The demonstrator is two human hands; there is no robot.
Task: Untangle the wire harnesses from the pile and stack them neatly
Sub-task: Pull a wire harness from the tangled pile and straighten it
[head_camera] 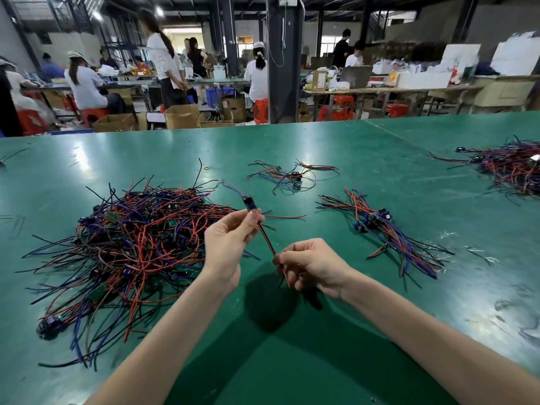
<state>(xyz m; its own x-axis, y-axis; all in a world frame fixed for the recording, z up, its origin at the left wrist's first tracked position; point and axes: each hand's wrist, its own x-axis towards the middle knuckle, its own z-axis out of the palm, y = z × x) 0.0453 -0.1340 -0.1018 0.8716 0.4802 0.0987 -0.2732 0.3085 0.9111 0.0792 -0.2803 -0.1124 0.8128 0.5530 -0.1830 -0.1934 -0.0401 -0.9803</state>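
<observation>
A big tangled pile of red, blue and black wire harnesses point(128, 247) lies on the green table point(292, 361) at the left. My left hand point(228, 244) pinches one harness point(264, 233) just below its small dark connector block, lifted above the table. My right hand point(312, 263) pinches the same harness lower down, on its red and black wires, whose ends hang below the fingers. A sorted bundle of harnesses point(385, 232) lies aligned to the right of my hands.
A small loose cluster of harnesses point(289, 176) lies farther back at the centre. Another large pile point(511, 168) sits at the far right. Scraps of clear plastic point(479, 252) lie at the right. People work at benches beyond the table's far edge.
</observation>
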